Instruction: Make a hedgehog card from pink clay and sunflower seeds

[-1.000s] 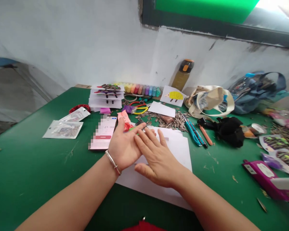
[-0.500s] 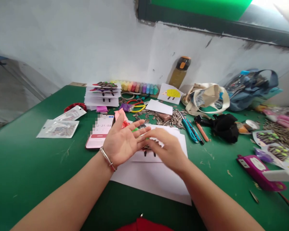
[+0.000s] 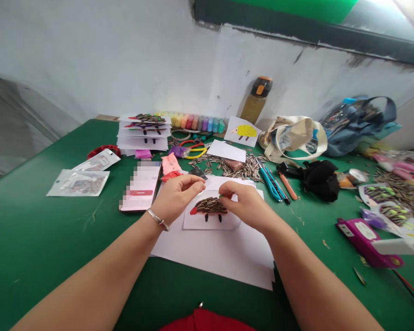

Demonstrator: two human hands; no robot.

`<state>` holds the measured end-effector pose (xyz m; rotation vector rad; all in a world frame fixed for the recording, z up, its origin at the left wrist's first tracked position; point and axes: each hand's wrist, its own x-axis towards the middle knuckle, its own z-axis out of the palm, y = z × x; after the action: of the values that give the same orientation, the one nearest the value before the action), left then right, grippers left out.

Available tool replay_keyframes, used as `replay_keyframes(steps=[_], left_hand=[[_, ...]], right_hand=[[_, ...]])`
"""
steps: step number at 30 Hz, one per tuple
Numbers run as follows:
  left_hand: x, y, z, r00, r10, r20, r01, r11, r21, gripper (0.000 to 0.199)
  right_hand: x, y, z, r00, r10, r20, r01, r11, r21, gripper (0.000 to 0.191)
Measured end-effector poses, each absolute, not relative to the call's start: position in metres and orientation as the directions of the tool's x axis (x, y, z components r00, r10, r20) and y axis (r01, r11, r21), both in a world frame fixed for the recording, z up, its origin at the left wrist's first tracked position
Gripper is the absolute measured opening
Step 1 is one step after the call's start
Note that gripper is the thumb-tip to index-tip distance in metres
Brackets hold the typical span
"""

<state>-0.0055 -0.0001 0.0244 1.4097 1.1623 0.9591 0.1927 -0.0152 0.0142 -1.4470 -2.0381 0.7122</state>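
My left hand, with a bracelet at the wrist, is closed in a pinch just above the left part of a small white card. My right hand is also closed, its fingertips together at the card's right side; a speck of green shows there. What either pinch holds is too small to name. Between the hands lies the card with a hedgehog figure made of seeds, with a red snout and black legs. Larger white sheets are under the card.
A phone and packets lie left. Behind are stacked cards, clay, loose seeds, scissors and a bottle. Cutters, a cloth bag and a glue gun are right.
My left hand has gone from an open palm to a pinch. My right hand has moved right, away from the left one, and the hedgehog figure now shows between them.
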Motion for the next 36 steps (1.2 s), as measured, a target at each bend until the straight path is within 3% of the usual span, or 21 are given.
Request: replay_keyframes(steps=[5, 14, 25, 36], left_hand=[[-0.0066, -0.0007, 0.0215, 0.247, 0.968, 0.047, 0.392, -0.144, 0.909, 0.023], [-0.0063, -0.0008, 0.0167, 0.371, 0.913, 0.168, 0.583, -0.37, 0.724, 0.022], [-0.0075, -0.0009, 0.0152, 0.414, 0.885, 0.211, 0.632, -0.447, 0.633, 0.022], [-0.0068, -0.0012, 0.0148, 0.432, 0.886, 0.168, 0.668, -0.44, 0.6, 0.022]], right_hand=[[0.1958, -0.0139, 0.0146, -0.445, 0.892, 0.083, 0.712, 0.409, -0.57, 0.017], [0.1918, -0.0151, 0.0163, -0.481, 0.877, 0.013, 0.814, 0.452, -0.366, 0.021], [0.2002, -0.0151, 0.0189, -0.476, 0.878, 0.043, 0.786, 0.448, -0.426, 0.02], [0.1944, -0.0129, 0.0105, -0.475, 0.879, 0.039, 0.8, 0.449, -0.397, 0.016]])
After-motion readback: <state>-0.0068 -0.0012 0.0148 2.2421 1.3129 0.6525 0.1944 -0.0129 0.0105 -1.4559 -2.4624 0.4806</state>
